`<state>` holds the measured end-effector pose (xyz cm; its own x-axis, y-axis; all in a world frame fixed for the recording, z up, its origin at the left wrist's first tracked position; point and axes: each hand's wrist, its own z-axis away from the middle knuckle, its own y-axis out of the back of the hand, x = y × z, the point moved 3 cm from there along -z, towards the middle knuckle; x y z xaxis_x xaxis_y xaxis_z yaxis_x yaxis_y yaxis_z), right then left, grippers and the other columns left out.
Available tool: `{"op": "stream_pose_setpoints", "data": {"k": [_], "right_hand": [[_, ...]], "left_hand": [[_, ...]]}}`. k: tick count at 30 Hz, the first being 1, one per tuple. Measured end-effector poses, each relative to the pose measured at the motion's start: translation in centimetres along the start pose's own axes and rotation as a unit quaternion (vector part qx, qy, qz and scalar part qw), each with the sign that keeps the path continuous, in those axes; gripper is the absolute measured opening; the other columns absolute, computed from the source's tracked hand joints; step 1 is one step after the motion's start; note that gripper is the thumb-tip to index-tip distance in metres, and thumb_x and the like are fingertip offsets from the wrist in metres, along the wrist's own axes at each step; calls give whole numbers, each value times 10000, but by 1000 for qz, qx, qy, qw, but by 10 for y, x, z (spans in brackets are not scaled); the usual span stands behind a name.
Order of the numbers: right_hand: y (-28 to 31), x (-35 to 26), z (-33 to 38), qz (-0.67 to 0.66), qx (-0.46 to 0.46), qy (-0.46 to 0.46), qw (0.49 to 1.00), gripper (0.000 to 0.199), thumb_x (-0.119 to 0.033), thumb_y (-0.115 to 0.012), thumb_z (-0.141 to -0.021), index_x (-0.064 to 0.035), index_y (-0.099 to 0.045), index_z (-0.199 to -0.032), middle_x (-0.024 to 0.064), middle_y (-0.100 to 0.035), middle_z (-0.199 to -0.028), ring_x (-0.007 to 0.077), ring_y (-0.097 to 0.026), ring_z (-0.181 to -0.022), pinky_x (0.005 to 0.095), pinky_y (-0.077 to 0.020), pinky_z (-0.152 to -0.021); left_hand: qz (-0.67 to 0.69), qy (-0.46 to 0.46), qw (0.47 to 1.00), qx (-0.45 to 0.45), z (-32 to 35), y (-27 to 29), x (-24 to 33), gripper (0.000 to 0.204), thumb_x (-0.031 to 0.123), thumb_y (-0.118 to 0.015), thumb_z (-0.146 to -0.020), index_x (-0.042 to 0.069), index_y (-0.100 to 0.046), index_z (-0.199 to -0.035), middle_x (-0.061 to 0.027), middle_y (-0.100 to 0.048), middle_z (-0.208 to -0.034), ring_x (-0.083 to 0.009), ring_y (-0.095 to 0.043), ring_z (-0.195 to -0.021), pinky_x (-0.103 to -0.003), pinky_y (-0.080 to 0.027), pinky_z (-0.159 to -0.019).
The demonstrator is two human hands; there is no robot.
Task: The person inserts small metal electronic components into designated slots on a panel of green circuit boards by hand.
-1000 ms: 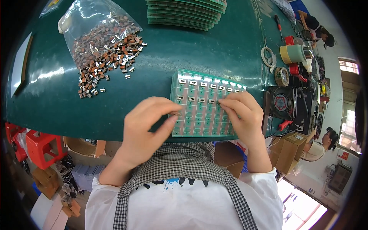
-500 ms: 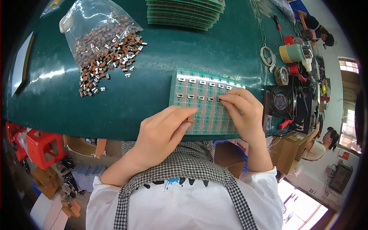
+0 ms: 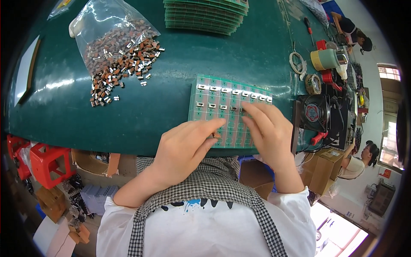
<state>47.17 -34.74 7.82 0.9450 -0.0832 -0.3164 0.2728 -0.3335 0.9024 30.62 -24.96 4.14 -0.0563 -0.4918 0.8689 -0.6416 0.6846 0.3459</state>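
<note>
Left hand [image 3: 186, 145] pinching a small component [image 3: 217, 135] over the green panel [image 3: 214, 112], right hand [image 3: 267, 130] spread flat, empty — could easily slip, miss its slot.

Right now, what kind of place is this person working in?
Probably an electronics assembly workshop: a green circuit board panel half filled with small switches, a clear bag of loose switches spilling out, and a stack of more panels on the green worktable.

Green circuit panel [image 3: 222, 112] w/ silver parts, dk green table [image 3: 171, 85], red stool [image 3: 47, 165], blk-white check apron [image 3: 205, 192].
</note>
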Motion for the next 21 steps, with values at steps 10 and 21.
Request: {"op": "stream_pose_setpoints", "data": {"k": [10,21], "right_hand": [[-3,-29,16,-138,43,182,973,253,-41,-655,-650,-11,-676,-901,98,-665,-914,234,-664,-759,320,-551,-618],[1,37,15,-134,28,-126,983,123,63,-689,-765,12,-684,-877,90,-668,-883,160,-634,-774,258,-495,-661]], "left_hand": [[64,7,998,-13,3,-3,8,401,39,-719,-782,37,-605,-1166,-110,-667,-906,-243,-667,-777,-329,-537,-670],[-385,127,907,112,-18,56,-79,218,61,-660,-832,19,-615,-1041,-127,-596,-968,-315,-583,-943,-397,-472,-823]]}}
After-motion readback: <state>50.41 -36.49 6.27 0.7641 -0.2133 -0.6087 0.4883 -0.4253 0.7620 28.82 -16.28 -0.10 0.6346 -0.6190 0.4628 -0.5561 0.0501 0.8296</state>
